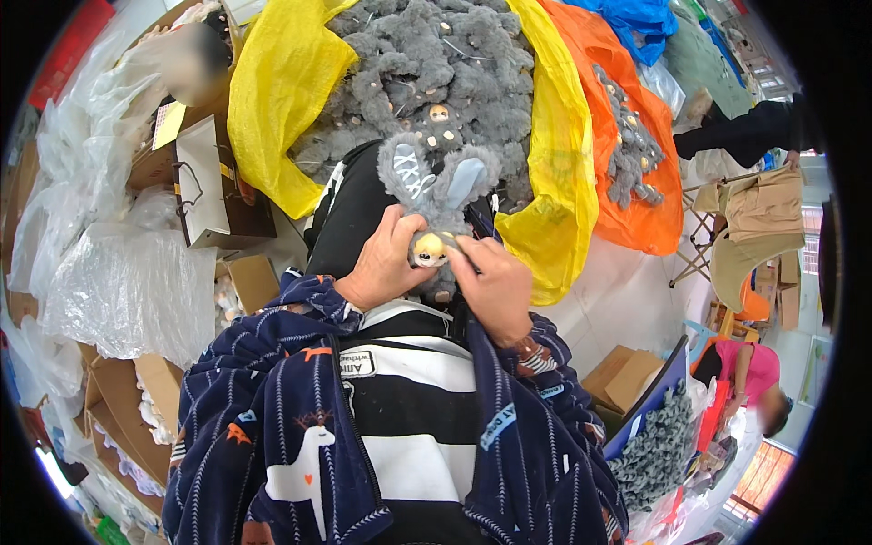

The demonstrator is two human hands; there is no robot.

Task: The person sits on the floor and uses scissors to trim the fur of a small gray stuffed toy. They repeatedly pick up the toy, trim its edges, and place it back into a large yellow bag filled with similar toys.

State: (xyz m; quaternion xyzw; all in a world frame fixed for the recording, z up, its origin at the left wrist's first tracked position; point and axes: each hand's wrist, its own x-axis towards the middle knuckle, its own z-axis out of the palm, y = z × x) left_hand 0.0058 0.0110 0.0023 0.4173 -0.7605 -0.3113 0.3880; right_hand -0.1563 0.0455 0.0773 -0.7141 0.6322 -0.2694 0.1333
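A grey plush rabbit toy [470, 177] is held over my lap, its long ears pointing away from me. One ear bears white lacing, and the other shows a pale blue lining. Its small light-coloured face [429, 251] lies between my hands. My left hand [386, 259] grips the toy's head from the left, fingers bent against the fur. On the other side, my right hand [493, 283] pinches the fur beside the face with thumb and fingers. Just beyond, a heap of similar grey plush toys [436, 54] fills a yellow bag [272, 100].
An orange bag [649, 218] with more grey toys stands to the right. Cartons [627, 377], a paper bag [218, 182] and clear plastic sheeting [127, 282] surround me. A folding chair [745, 227] stands at right; a person in pink [749, 368] bends over at lower right.
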